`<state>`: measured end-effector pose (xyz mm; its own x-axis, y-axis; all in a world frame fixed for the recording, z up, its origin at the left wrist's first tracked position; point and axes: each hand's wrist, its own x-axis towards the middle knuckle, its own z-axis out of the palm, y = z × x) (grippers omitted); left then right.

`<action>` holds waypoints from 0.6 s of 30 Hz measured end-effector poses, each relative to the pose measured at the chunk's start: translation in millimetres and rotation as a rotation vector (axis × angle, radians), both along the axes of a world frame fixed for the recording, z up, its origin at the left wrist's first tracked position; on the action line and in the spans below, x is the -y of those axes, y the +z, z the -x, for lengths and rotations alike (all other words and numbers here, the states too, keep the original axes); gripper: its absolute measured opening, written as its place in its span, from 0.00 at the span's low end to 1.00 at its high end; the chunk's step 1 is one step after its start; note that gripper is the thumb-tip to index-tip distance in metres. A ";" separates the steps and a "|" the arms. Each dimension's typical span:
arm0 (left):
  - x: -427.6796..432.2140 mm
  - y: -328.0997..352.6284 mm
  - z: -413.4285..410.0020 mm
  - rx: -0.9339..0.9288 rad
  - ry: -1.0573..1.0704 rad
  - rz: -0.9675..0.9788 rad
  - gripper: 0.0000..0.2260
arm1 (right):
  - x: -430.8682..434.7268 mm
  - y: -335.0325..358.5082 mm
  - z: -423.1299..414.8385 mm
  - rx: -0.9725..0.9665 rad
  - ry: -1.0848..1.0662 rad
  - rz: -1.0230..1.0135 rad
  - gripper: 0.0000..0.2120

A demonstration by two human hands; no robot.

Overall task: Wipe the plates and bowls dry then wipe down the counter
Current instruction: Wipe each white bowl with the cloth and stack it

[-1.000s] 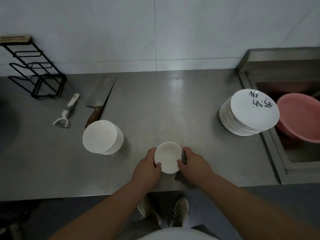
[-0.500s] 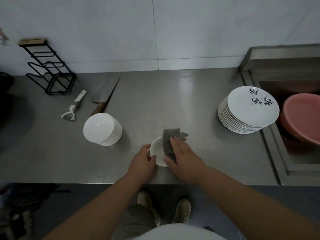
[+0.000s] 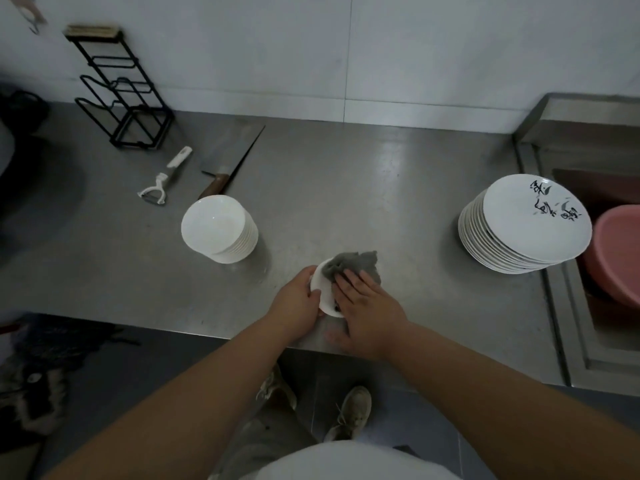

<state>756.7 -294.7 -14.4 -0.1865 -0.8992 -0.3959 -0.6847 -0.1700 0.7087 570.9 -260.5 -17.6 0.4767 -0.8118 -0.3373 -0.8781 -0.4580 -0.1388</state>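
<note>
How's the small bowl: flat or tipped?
Tipped. Left hand grips the small bowl on edge, opening facing right hand pressing grey cloth in.

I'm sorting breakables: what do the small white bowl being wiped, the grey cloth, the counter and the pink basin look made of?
Small white bowl: probably glazed ceramic, smooth white sheen; melamine possible.
Crumpled grey cloth: soft matte fabric, loose folds.
Grey metal counter: brushed stainless steel, dull blurred reflections.
Pink round basin: likely plastic, uniform matte colour.

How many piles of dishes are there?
2: the bowl stack on the counter's left side, the plate stack on its right by the sink. More may hide in it.
</note>
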 end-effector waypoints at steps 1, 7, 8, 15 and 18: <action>-0.3 -0.7 0.8 -0.008 0.010 0.000 0.21 | 0.8 1.0 -3.7 0.001 0.003 -0.030 0.50; 3.4 -2.8 1.5 0.064 0.029 0.074 0.15 | 9.5 15.2 -2.6 0.193 0.009 -0.169 0.41; 4.5 -3.7 1.8 0.081 0.018 0.083 0.14 | 10.1 16.1 4.6 0.218 -0.001 -0.165 0.35; 17.7 -3.1 -1.5 0.163 -0.140 0.049 0.18 | 13.8 7.6 50.7 0.043 0.255 -0.033 0.42; 10.2 -3.2 0.5 0.106 -0.078 0.022 0.15 | 7.4 2.9 45.3 0.057 0.175 -0.010 0.44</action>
